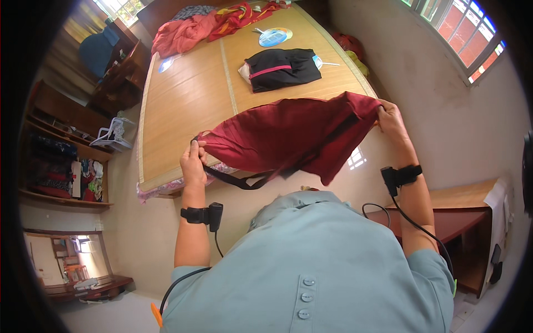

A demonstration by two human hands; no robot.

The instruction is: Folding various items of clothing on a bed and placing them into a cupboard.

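A dark red apron [277,133] with black straps [244,182] is stretched out in the air between my hands, at the near edge of the bed. My left hand [193,161] pinches its left end, where a black strap hangs down in a loop. Gripped in my right hand [393,121] is the upper right corner, held a bit higher and farther away. The cloth sags in the middle, and one lower corner droops towards me. Beyond it, a folded black garment [283,75] with a pink stripe lies on the bed's mat.
The bed [177,111] has a woven mat. Round hand fans [273,37] and a heap of red and pink cloth [191,33] lie towards its far end. To the left are an open shelf of clothes [61,166] and a white chair [115,133]. A dark red desk [455,227] stands near right.
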